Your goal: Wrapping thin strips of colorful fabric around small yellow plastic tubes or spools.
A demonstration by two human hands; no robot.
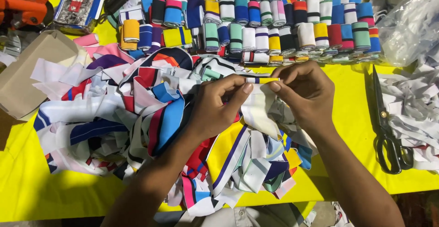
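Note:
My left hand (218, 104) and my right hand (302, 90) meet at the middle of the yellow table (27, 190). Both pinch the top edge of one striped fabric strip (259, 100), white with a yellow and dark band. The strip hangs down between my thumbs. Under my hands spreads a loose heap of coloured fabric strips (137, 112), blue, red, white and yellow. Beyond my hands stand rows of rolled fabric bundles (283, 30) in many colours.
Black scissors (386, 126) lie shut at the right, beside a pile of white scraps (411, 108). A clear plastic bag (411, 21) sits at the back right. A brown cardboard box (27, 71) and an orange tool (23, 5) are at the left.

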